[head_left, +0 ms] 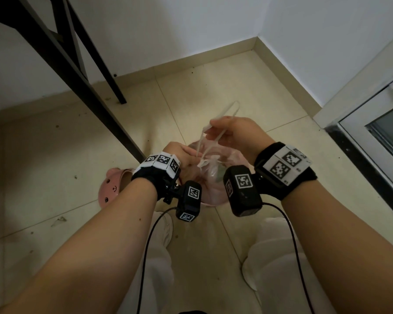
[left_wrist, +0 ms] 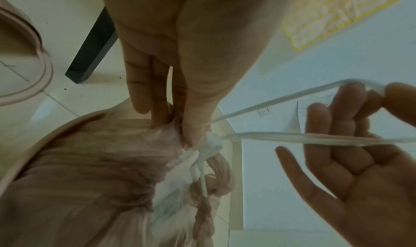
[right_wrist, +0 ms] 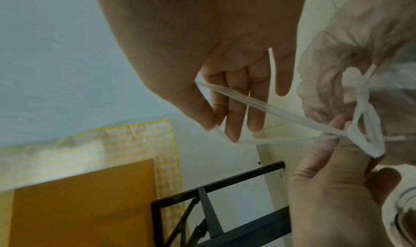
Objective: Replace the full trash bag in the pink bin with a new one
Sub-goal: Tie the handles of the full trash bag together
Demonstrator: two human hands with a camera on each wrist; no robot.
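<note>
A full, translucent pink trash bag point(head_left: 211, 173) point(left_wrist: 101, 162) point(right_wrist: 333, 58) sits in the pink bin point(head_left: 210, 203), whose rim point(left_wrist: 40, 140) curves round it. The bag's neck is gathered and tied with a white drawstring point(head_left: 199, 146) point(left_wrist: 270, 137) point(right_wrist: 281, 112). My left hand point(head_left: 188, 155) point(left_wrist: 180, 126) pinches the gathered neck right at the knot. My right hand point(head_left: 216, 125) point(right_wrist: 216, 126) is raised beyond it, thumb and fingers pinching the drawstring's long loop, which runs taut back to the knot.
The bin's pink lid point(head_left: 114, 186) with a bear face lies on the tiled floor to the left. Black table legs point(head_left: 95, 87) slant down at the left. A wall corner lies ahead and a glass door frame point(head_left: 372, 123) at the right. My knees point(head_left: 270, 257) are below.
</note>
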